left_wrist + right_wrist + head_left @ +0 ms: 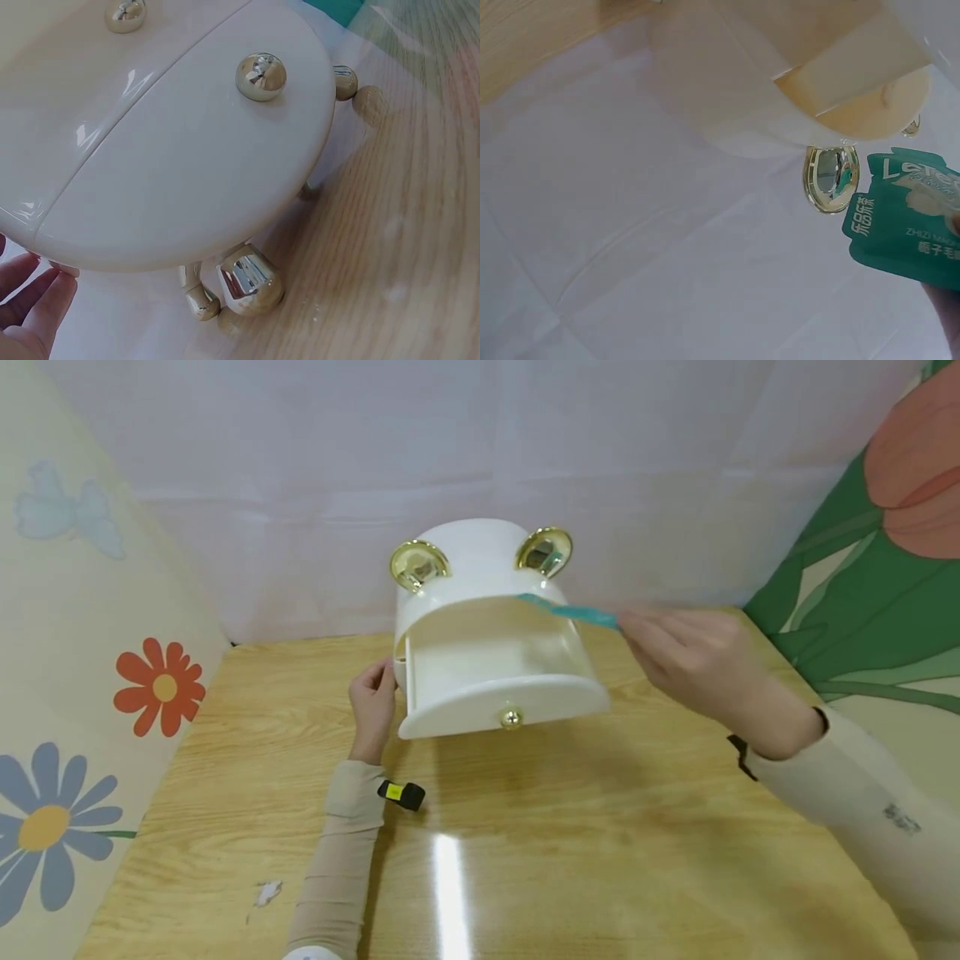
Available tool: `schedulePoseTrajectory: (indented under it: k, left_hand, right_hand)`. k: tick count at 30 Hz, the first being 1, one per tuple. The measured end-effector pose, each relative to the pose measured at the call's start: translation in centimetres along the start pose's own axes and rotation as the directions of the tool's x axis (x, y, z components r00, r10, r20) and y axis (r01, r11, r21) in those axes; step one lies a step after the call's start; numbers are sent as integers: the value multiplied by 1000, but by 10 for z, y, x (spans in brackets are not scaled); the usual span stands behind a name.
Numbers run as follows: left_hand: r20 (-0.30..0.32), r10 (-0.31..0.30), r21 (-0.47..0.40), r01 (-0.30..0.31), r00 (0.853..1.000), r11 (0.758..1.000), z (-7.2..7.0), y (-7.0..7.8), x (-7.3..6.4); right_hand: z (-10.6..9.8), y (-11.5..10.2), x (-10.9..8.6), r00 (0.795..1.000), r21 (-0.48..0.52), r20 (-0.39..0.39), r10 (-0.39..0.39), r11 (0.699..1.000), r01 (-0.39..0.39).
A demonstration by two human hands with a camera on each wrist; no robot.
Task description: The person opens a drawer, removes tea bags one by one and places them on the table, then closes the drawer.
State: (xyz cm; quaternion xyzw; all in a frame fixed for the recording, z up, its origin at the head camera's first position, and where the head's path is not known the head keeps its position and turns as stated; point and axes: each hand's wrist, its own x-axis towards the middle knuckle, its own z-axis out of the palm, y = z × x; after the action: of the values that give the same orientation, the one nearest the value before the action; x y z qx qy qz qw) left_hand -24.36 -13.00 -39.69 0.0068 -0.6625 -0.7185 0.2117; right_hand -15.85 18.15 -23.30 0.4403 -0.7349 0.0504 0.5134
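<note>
One white storage box (480, 539) occupies the centre of the head view, with two gold ears (420, 565) on top and one drawer (480, 652) pulled out toward the camera. That drawer bears one gold knob (512, 718); in the left wrist view two knobs show, at upper left and upper right of centre, along with several gold feet (251, 281), some possibly reflections, so their number is uncertain.

Two hands are at work. The right hand (693, 664), right of centre, pinches one teal tea sachet (576, 612) by its end, its far tip crossing the box's right front rim. White lettering covers the sachet in the right wrist view. The left hand (373, 706), left of centre, touches the box's side with its fingertips; whether they curl round the edge I cannot tell.

The drawer front hides the table behind it, and the right hand covers some tabletop. Around them lie one wooden table (600, 860), one white cloth (300, 460) across the top of the frame, one red flower (164, 687) and one blue flower (45, 829) at left, one pale butterfly (69, 510) at upper left, and one coral tulip (918, 468) at upper right.
</note>
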Motion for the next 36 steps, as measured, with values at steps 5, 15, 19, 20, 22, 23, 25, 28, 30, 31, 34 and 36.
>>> schedulePoseTrajectory:
  k: [5, 15, 19, 20, 22, 23, 25, 28, 30, 31, 34, 36]
  left_hand:
    - [7, -21, 15, 21, 1000, 1000, -1, 1, -1]
    - [1, -25, -1, 25, 1000, 1000, -6, 4, -1]
    - [1, -17, -4, 17, 1000, 1000, -7, 5, -1]
    - [2, -17, -3, 17, 1000, 1000, -7, 4, -1]
    - [-1, -17, -3, 17, 1000, 1000, -6, 4, -1]
    - [-1, -17, -1, 17, 1000, 1000, -6, 4, -1]
    - [-4, -19, 0, 19, 1000, 1000, -6, 4, 0]
    - [-5, -16, 8, 16, 1000, 1000, -6, 3, 0]
    - [-7, -14, 9, 14, 1000, 1000, -6, 3, 0]
    - [-5, -13, 11, 13, 1000, 1000, -6, 2, 0]
    - [-1, -18, 5, 18, 1000, 1000, -7, 1, 1]
    - [6, -23, -5, 23, 1000, 1000, -7, 0, 1]
  right_hand:
    - [-9, 3, -16, 997, -68, 5, 78, 995, -78]
    - [-5, 18, -58, 975, -137, 159, 157, 981, -136]
    - [2, 21, -79, 955, -158, 250, 158, 980, -120]
    - [4, 21, -84, 950, -159, 268, 162, 980, -122]
    - [10, 20, -94, 943, -161, 282, 174, 978, -133]
    - [13, 20, -98, 940, -158, 289, 182, 977, -141]
    - [18, 19, -107, 931, -145, 305, 200, 976, -162]
    - [26, 18, -119, 911, -133, 340, 232, 971, -198]
    - [31, 18, -127, 895, -122, 368, 251, 968, -221]
    - [33, 19, -130, 889, -122, 378, 259, 966, -230]
    - [39, 19, -137, 873, -131, 400, 278, 960, -246]
    - [43, 20, -141, 861, -140, 416, 292, 956, -257]
